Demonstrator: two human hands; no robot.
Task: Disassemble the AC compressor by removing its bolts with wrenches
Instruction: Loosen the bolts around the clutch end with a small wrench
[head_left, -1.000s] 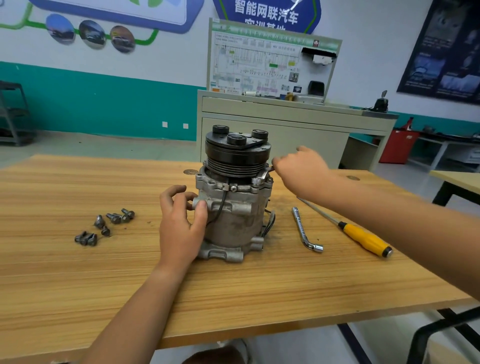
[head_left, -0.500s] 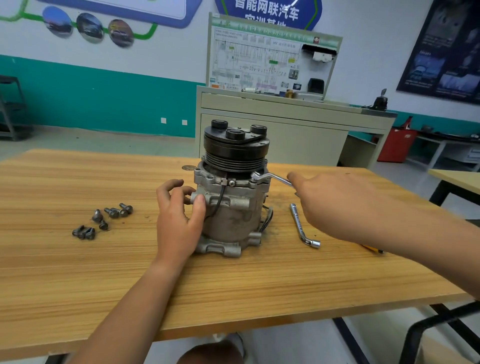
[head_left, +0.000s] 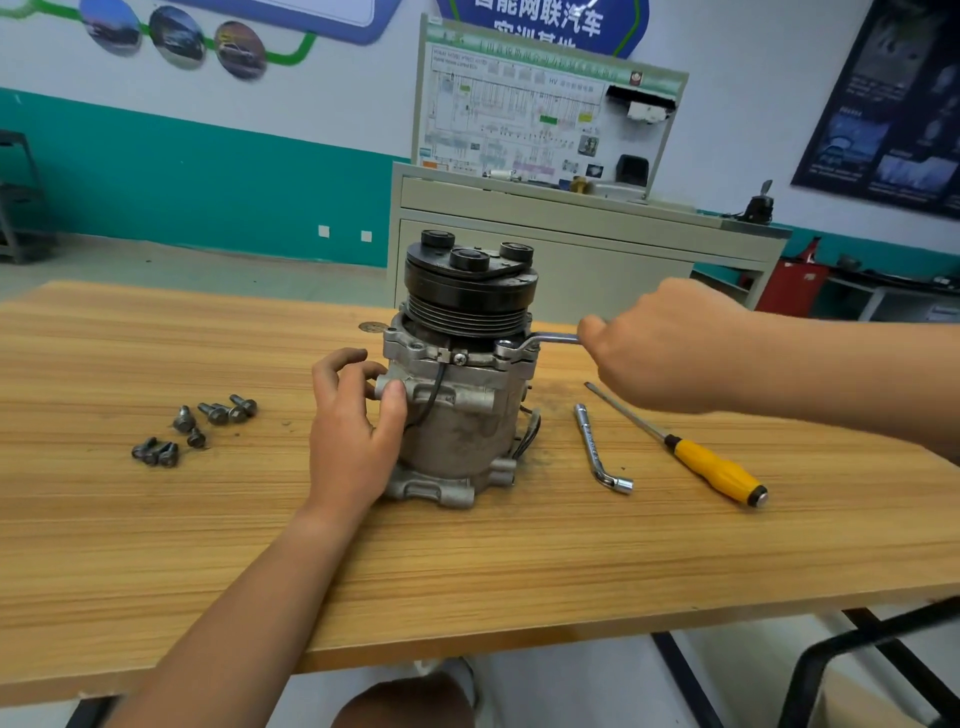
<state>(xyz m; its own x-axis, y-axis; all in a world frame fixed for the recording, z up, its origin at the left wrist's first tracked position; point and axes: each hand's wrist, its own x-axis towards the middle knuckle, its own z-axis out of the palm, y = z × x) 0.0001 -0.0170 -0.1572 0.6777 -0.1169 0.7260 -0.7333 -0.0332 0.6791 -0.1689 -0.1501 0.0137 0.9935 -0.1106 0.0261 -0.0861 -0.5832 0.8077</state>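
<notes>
The AC compressor stands upright in the middle of the wooden table, its black pulley on top. My left hand grips the compressor's left side, thumb pressed on the housing. A silver wrench sits with its ring end on a bolt at the upper right flange. My right hand grips the wrench handle, which sticks out to the right. Several removed bolts lie loose on the table to the left.
An L-shaped socket wrench and a yellow-handled screwdriver lie on the table right of the compressor. A grey cabinet with a training board stands behind the table. A black table frame shows at the lower right.
My right hand swung the wrench handle toward me and then back away to the right, uncovering the screwdriver again. My left hand stayed on the compressor.
</notes>
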